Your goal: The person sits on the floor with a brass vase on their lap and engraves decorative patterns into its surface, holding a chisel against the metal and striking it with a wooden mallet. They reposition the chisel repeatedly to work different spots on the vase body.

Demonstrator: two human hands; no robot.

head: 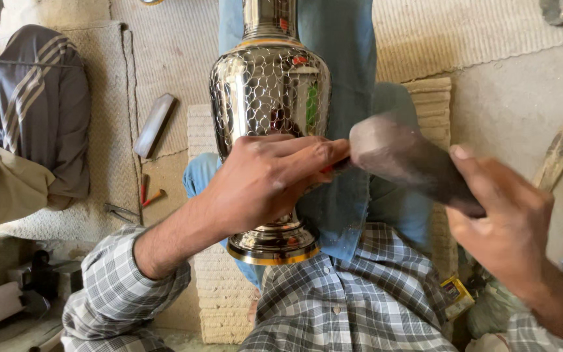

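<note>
Polished metal vase point(270, 91) lies lengthwise on the person's lap, foot ring toward the checked shirt point(353, 300), neck pointing away and running out of the top of frame. The body is mirror-bright with a hammered scale pattern, and there are brass-coloured bands at the shoulder and foot. The mouth is out of view, so I can't tell if anything is inside.

Left hand point(265, 179) is closed over the lower belly of the vase, fingers pinched around a thin tool. Only a short reddish bit shows at the fingertips, too little to name the tool.

Right hand point(509, 225) is wrapped tight around a wooden mallet point(402, 160). The mallet head is blurred and sits just beside the left fingertips. I can't tell if it touches the tool.

Under the vase are blue-jeaned legs point(340, 58) on woven matting point(177, 45).

Left side: a flat dark bar point(154, 125) lies on the mat, with small red-handled tools point(148, 192) below it, both well apart from the vase. Striped grey cloth point(40, 104) is bunched at the left edge.

Right side: bare concrete floor point(509, 98) with a wooden stick point(560, 151) near the right hand. A small yellow packet point(456, 294) lies by the right hip.

The most open room is on the concrete to the upper right. The lap is tight, with the foot ring almost against the shirt.
</note>
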